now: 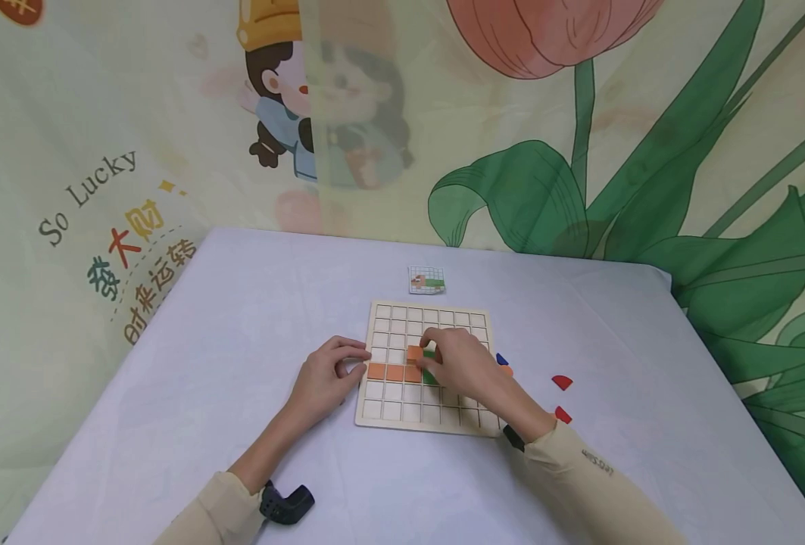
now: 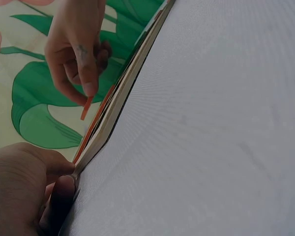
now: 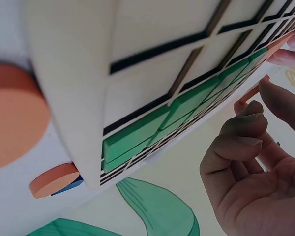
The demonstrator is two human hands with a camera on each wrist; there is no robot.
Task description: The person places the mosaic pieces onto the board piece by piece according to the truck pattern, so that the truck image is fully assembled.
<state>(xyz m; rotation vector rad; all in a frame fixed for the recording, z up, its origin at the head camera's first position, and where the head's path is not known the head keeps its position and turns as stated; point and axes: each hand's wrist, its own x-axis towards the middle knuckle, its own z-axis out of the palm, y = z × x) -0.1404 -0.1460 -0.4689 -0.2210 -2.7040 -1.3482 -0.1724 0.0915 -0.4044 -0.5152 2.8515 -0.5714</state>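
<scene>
A pale wooden grid board lies flat on the table. One row of its cells holds orange square tiles at the left, and green tiles fill cells further right. Over the board, my right hand pinches an orange square tile between thumb and finger, tilted and just above the surface. The thumb and fingers of my left hand grip the board's left edge, beside the first orange tile. My right hand partly covers the green tiles in the head view.
A small printed grid card lies behind the board. To the right are red quarter-round pieces, an orange round piece and a blue piece close to the board's edge. A patterned backdrop hangs behind the white-covered table.
</scene>
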